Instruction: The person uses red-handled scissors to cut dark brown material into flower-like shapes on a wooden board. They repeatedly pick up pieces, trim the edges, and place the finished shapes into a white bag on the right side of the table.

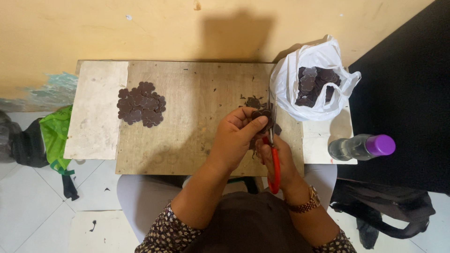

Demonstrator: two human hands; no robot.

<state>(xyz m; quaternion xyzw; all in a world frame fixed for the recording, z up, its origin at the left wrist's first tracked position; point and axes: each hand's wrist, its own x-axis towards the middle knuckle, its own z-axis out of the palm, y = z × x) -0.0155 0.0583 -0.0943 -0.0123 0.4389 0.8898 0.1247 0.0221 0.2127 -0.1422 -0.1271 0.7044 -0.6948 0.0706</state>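
Your left hand (236, 136) pinched a small dark flower-shaped cutout (262, 117) between thumb and fingers, held above the right part of the wooden board (187, 117). Your right hand (276, 157) was closed through the red handles of the scissors (273, 154), with the blades pointing away from you and rising past the cutout's right edge. Whether the blades were parted or closed could not be told from this view, as they were thin and partly hidden behind the piece.

The step in hand appeared to be trimming: the cutout sat at the blades, and small dark scraps (253, 100) lay on the board just beyond your hands.

A pile of like flower shapes (142, 104) lay on the far-left part of the board, well apart from your hands. A white plastic bag (288, 79) at the far right held more dark pieces (314, 86). A clear bottle with a purple cap (363, 146) lay on its side at the board's right edge.

The next move likely called for the following:
- Turn the cutout with the left fingertips so that the next petal edge meets the blades.
- Keep the left thumb clear of the cutting line.
- Make short cuts, since the piece was small and the curves were tight.
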